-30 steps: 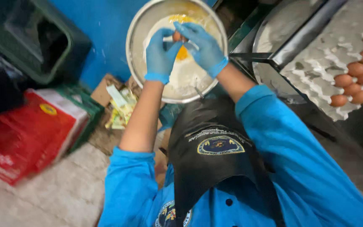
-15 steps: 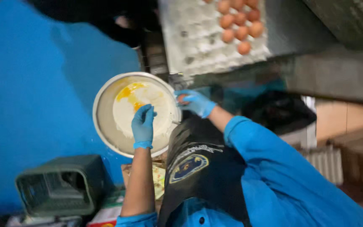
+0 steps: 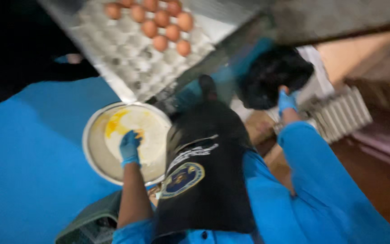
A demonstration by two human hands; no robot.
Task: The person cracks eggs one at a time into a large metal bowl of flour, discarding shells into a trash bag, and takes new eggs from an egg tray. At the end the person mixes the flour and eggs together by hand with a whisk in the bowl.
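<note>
Left hand (image 3: 130, 145) in a blue glove, bare forearm stretched forward, right hand (image 3: 286, 100) gloved, reaching far right, sleeve blue

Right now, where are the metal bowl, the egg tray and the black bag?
metal bowl (image 3: 96, 168): head view, bare lower-left inner wall.
egg tray (image 3: 113, 54): head view, empty grey cups left of the eggs.
black bag (image 3: 271, 74): head view, middle of its crumpled surface.

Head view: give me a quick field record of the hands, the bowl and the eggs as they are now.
left hand: left hand in a blue glove, over the metal bowl
bowl contents: white powder with yellow egg yolk
right hand: right hand gloved, at the black bag; grip blurred
egg tray: grey egg tray above the bowl, brown eggs in one corner
clothing: black apron, blue shirt
image: motion-blurred
</note>
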